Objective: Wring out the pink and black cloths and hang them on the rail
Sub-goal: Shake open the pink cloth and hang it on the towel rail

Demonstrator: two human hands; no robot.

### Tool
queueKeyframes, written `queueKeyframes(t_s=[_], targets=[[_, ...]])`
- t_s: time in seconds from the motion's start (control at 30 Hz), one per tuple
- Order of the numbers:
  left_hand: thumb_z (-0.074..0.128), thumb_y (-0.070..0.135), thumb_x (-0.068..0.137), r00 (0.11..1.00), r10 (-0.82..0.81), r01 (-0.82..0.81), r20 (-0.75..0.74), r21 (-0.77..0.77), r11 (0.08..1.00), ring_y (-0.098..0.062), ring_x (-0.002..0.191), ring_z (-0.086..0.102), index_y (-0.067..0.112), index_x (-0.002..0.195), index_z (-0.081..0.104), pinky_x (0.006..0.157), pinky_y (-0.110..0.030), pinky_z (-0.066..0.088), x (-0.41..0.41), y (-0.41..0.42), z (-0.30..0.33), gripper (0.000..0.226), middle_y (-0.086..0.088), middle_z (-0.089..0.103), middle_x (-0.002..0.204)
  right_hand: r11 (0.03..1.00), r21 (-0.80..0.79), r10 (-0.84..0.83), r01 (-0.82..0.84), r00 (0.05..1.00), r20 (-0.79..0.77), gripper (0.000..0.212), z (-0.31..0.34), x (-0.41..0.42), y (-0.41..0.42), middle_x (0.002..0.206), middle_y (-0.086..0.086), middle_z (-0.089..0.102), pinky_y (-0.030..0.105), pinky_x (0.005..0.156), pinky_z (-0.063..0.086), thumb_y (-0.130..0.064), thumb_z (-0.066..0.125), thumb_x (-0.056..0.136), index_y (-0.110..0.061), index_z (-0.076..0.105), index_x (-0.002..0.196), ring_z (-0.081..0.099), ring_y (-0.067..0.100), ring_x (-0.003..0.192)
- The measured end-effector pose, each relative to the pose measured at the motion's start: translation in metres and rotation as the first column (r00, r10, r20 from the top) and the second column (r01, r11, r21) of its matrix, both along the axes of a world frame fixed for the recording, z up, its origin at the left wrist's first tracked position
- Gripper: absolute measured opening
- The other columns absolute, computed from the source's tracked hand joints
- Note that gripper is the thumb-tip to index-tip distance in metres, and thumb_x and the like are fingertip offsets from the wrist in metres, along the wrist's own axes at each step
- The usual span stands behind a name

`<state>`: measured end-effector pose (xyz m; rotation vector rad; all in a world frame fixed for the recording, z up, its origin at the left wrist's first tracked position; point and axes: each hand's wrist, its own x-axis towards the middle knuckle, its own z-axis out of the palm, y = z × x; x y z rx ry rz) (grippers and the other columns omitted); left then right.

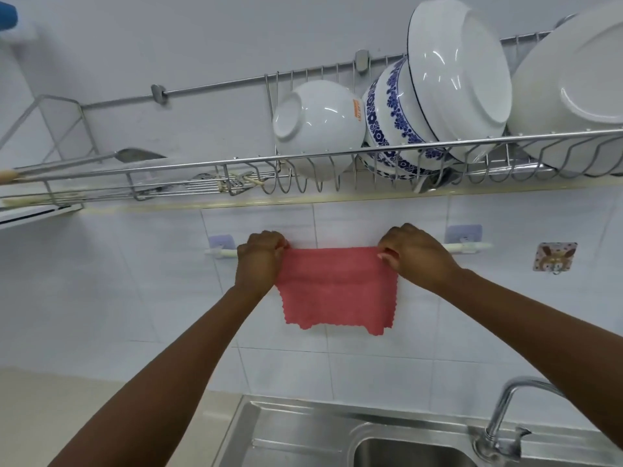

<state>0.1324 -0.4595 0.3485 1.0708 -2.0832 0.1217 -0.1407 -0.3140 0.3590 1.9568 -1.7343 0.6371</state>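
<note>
The pink cloth [337, 288] hangs spread flat against the tiled wall, draped over the white rail [468, 247]. My left hand [259, 256] grips its upper left corner at the rail. My right hand [413, 252] pinches the upper right corner. The rail shows only at its two ends, beside each hand; its middle is hidden by the cloth and my hands. The black cloth is not in view.
A steel dish rack [337, 156] with white and blue-patterned bowls [317, 126] hangs just above the rail. Below are a steel sink [303, 429] and a tap [505, 412] at the lower right. A small rabbit hook [554, 257] sticks to the tiles on the right.
</note>
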Motion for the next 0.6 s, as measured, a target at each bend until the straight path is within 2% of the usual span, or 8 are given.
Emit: queueKeyframes(t_s=[0.07, 0.13, 0.2, 0.23, 0.33, 0.43, 0.53, 0.6], targets=[[0.054, 0.005, 0.082, 0.984, -0.027, 0.037, 0.174, -0.054, 0.998, -0.027, 0.101, 0.061, 0.018, 0.108, 0.067, 0.088, -0.043, 0.047, 0.012, -0.002, -0.009, 0.031, -0.003, 0.070, 0.107, 0.999, 0.035, -0.023, 0.024, 0.999, -0.027, 0.021, -0.004, -0.002, -0.002, 0.101, 0.002, 0.068, 0.039, 0.083, 0.044, -0.031, 0.056, 0.090, -0.016, 0.066, 0.101, 0.054, 0.026, 0.094], [0.048, 0.002, 0.079, 0.959, 0.047, -0.017, 0.280, -0.109, 0.994, -0.028, 0.102, 0.060, 0.018, 0.111, 0.065, 0.092, -0.044, 0.043, 0.027, -0.008, -0.012, 0.040, -0.004, 0.070, 0.105, 0.987, 0.140, -0.073, 0.080, 0.996, -0.056, 0.026, -0.001, -0.001, -0.006, 0.103, -0.001, 0.067, 0.040, 0.086, 0.039, -0.038, 0.049, 0.093, -0.021, 0.062, 0.107, 0.051, 0.026, 0.099], [0.049, 0.005, 0.079, 0.921, 0.145, -0.105, 0.361, -0.129, 0.986, -0.029, 0.106, 0.056, 0.018, 0.113, 0.065, 0.095, -0.045, 0.039, 0.038, -0.015, -0.008, 0.040, -0.004, 0.068, 0.108, 0.971, 0.227, -0.068, 0.080, 0.996, -0.062, 0.023, 0.006, 0.005, -0.010, 0.103, -0.001, 0.065, 0.039, 0.083, 0.036, -0.034, 0.043, 0.094, -0.023, 0.061, 0.104, 0.047, 0.025, 0.099], [0.052, 0.007, 0.079, 0.905, 0.184, -0.144, 0.384, -0.130, 0.981, -0.031, 0.107, 0.054, 0.018, 0.113, 0.066, 0.094, -0.043, 0.038, 0.041, -0.017, -0.005, 0.038, -0.004, 0.066, 0.110, 0.978, 0.203, -0.039, 0.048, 0.998, -0.051, 0.022, 0.008, 0.008, -0.012, 0.104, 0.000, 0.065, 0.038, 0.081, 0.037, -0.030, 0.042, 0.094, -0.022, 0.062, 0.102, 0.047, 0.025, 0.099], [0.064, 0.003, 0.069, 0.950, 0.122, -0.093, 0.287, -0.113, 0.989, -0.033, 0.099, 0.059, 0.014, 0.106, 0.072, 0.087, -0.042, 0.046, 0.047, -0.022, 0.002, 0.040, -0.009, 0.069, 0.104, 0.996, 0.090, 0.026, -0.022, 0.999, -0.039, 0.022, 0.006, 0.016, -0.016, 0.109, 0.000, 0.065, 0.039, 0.081, 0.042, -0.026, 0.046, 0.092, -0.020, 0.064, 0.104, 0.051, 0.025, 0.098], [0.052, -0.010, 0.068, 0.964, 0.062, -0.017, 0.260, -0.173, 0.985, -0.033, 0.095, 0.063, 0.013, 0.108, 0.070, 0.095, -0.049, 0.043, 0.064, -0.023, -0.003, 0.049, -0.008, 0.073, 0.094, 0.986, 0.168, 0.025, -0.013, 0.997, -0.074, 0.024, 0.000, 0.022, -0.020, 0.110, -0.001, 0.062, 0.038, 0.081, 0.043, -0.033, 0.047, 0.091, -0.023, 0.061, 0.108, 0.051, 0.023, 0.095], [0.040, -0.012, 0.074, 0.922, 0.154, -0.102, 0.355, -0.159, 0.982, -0.032, 0.109, 0.056, 0.019, 0.122, 0.063, 0.104, -0.047, 0.027, 0.082, -0.027, -0.005, 0.061, -0.008, 0.068, 0.107, 0.974, 0.224, 0.004, 0.020, 0.994, -0.106, 0.031, 0.003, 0.027, -0.027, 0.114, -0.001, 0.061, 0.040, 0.084, 0.042, -0.036, 0.046, 0.092, -0.025, 0.058, 0.119, 0.051, 0.025, 0.100], [0.040, -0.009, 0.078, 0.906, 0.192, -0.138, 0.378, -0.165, 0.977, -0.031, 0.116, 0.051, 0.019, 0.123, 0.062, 0.106, -0.046, 0.024, 0.087, -0.028, 0.000, 0.057, -0.004, 0.064, 0.119, 0.967, 0.251, -0.002, 0.034, 0.992, -0.127, 0.028, 0.010, 0.032, -0.030, 0.108, -0.002, 0.062, 0.040, 0.085, 0.042, -0.035, 0.044, 0.092, -0.025, 0.061, 0.111, 0.049, 0.025, 0.099]])
